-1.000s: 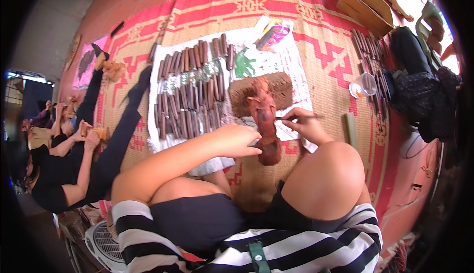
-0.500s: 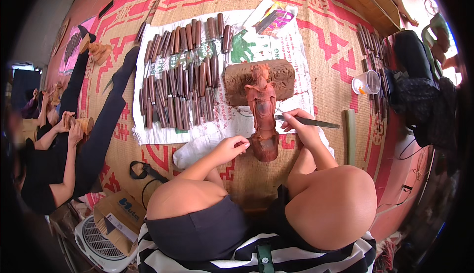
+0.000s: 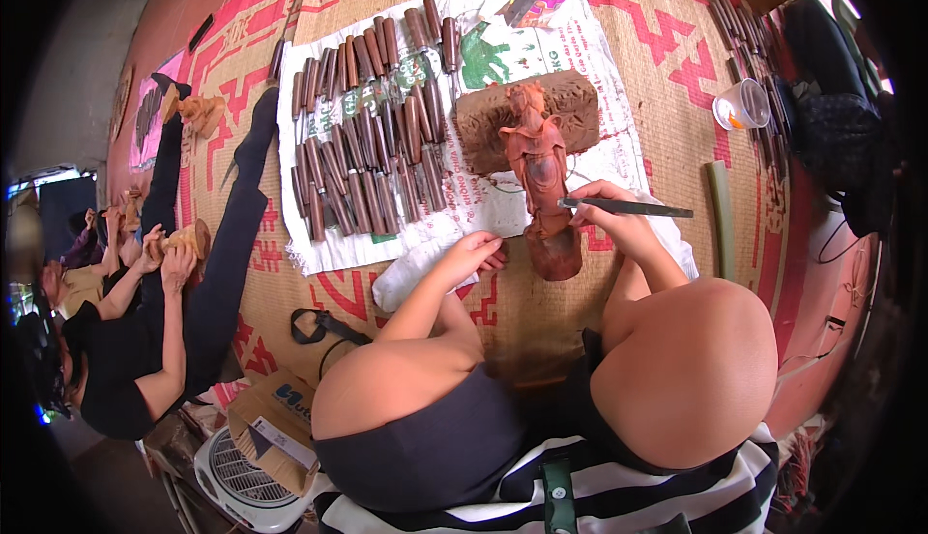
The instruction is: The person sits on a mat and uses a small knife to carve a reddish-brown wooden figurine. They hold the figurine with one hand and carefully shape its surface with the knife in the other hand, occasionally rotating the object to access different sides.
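Note:
A reddish carved wooden statue of a robed figure (image 3: 541,172) leans back with its upper part on a brown carved wooden block (image 3: 483,128). Its base points toward me. In my right hand (image 3: 619,220) is a slim, flat, dark carving tool (image 3: 652,209), gripped near its light tip, which is close to the robe's right side. My left hand (image 3: 476,252) hovers left of the statue's base, apart from it and holding nothing that I can see, its fingers loosely bent. Behind that hand lies a white cloth (image 3: 401,278).
Rows of wooden-handled tools (image 3: 362,152) cover the left of a white sack (image 3: 464,215) on the patterned mat. To the right are a plastic cup (image 3: 742,106), a green strip (image 3: 720,215) and more tools (image 3: 749,41). A co-worker (image 3: 126,370) at left holds a wooden piece (image 3: 188,240).
The whole view has shifted, so things sit farther right and higher. My left hand has drawn away from the statue's base. My right hand still grips the carving tool at the statue's side.

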Tool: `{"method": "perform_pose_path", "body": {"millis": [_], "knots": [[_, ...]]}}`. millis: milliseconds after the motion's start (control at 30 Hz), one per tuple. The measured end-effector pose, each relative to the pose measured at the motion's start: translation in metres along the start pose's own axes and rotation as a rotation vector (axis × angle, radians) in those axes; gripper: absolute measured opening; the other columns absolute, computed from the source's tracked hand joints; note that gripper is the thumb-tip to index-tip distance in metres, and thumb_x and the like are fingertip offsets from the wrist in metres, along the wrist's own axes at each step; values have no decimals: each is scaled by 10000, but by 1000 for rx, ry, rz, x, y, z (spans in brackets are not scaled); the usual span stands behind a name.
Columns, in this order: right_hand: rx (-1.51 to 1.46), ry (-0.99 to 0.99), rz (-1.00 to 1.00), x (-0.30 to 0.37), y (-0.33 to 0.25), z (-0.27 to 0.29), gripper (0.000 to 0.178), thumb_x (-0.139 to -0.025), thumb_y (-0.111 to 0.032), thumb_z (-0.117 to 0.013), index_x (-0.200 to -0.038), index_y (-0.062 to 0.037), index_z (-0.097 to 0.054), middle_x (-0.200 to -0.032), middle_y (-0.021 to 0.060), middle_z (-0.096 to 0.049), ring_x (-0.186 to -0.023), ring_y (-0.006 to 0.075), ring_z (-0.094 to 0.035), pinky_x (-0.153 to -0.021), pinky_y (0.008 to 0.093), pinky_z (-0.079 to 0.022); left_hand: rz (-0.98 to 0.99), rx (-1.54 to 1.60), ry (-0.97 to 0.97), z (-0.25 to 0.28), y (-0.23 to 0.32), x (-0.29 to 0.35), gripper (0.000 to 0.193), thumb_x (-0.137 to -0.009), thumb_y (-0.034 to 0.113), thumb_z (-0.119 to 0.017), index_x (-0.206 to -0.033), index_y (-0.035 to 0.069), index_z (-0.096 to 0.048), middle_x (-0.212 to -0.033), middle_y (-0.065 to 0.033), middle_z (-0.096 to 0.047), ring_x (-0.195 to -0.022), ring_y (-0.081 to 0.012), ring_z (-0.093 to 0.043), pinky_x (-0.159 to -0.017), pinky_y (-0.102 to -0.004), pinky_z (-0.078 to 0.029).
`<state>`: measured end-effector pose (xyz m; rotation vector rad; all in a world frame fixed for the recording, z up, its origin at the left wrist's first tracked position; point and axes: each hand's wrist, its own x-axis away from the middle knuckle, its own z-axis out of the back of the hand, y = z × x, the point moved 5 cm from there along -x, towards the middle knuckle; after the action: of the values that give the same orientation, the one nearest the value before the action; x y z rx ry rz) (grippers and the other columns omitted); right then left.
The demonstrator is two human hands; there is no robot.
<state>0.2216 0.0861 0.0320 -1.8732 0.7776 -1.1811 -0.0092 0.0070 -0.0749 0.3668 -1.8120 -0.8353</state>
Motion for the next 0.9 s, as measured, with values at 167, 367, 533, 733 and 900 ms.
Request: {"method": "perform_pose_path", "body": {"millis": [167, 367, 533, 733, 900], "knots": [[54, 25, 57, 3, 2, 3, 195, -786, -69, -660, -928, 9, -551, -851, 71, -622, -781, 120, -607, -712, 254, -502, -42, 32, 77, 5, -15, 3, 252, -923, 258, -481, -1026, 32, -526, -910, -89, -621, -791, -169, -613, -672, -263, -468], [207, 35, 86, 3, 1, 0, 119, -835, -83, -621, -843, 13, -552, -728, 65, -612, -649, 116, -604, -610, 231, -496, -88, 36, 166, 1, -17, 7, 236, -926, 234, -481, -1023, 22, -514, -875, -90, -618, -764, -162, -606, -650, -254, -463], [545, -81, 113, -5, -9, -10, 155, -830, -138, -637, -811, 4, -578, -670, 36, -595, -593, 81, -543, -556, 226, -441, -89, 58, 160, 3, -19, 6, 238, -926, 228, -481, -1024, 14, -515, -866, -99, -613, -759, -158, -603, -658, -255, -466], [799, -198, 203, -4, -29, -22, 130, -789, -127, -660, -844, -12, -634, -701, 43, -609, -661, 111, -559, -599, 264, -448, -89, 69, 156, 0, -15, 6, 236, -924, 223, -484, -1026, 13, -518, -859, -98, -614, -743, -161, -608, -642, -255, -470], [966, -195, 200, -9, -17, -20, 152, -750, -137, -685, -831, -13, -653, -768, 104, -634, -723, 214, -619, -654, 294, -480, -90, 82, 164, 0, -16, 2, 242, -924, 225, -483, -1019, 6, -520, -844, -99, -616, -729, -166, -619, -624, -254, -478]]}}
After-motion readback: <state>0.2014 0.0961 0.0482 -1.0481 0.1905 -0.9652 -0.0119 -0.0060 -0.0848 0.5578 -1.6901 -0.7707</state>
